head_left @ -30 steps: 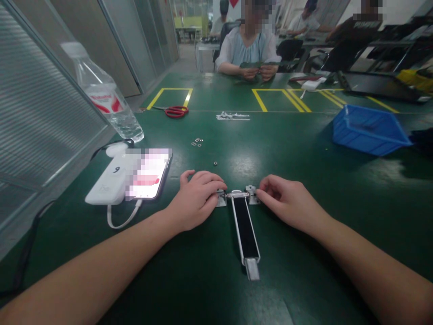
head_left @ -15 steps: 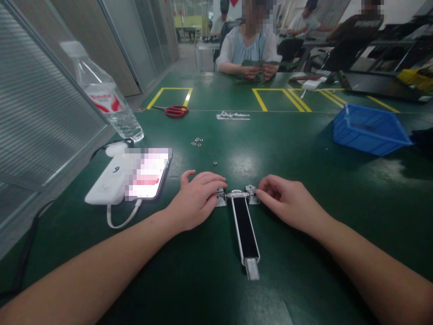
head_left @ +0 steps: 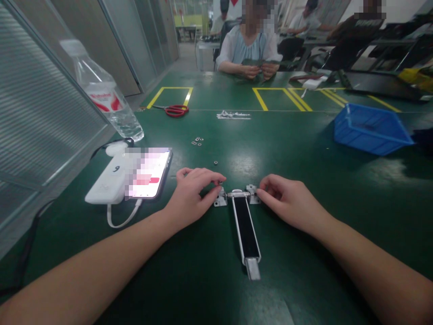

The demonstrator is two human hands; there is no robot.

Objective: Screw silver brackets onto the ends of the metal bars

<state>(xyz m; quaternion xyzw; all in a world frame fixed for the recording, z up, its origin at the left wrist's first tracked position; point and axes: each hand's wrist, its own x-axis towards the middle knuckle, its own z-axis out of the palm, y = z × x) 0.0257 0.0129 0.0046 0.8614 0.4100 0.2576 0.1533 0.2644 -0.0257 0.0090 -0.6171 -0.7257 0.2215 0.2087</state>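
Alu-framed black bar is lying flat on green mat; L hand is curling fingers toward its left bracket; R hand is pressing fingertips at right bracket; can't tell if gripping; bar looks light, stiff, prob. best held by frame.

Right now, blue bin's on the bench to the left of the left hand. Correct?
No: the blue bin is to the right of the right hand, not left of the left hand. It is on the bench, as you said. The head view shows this.
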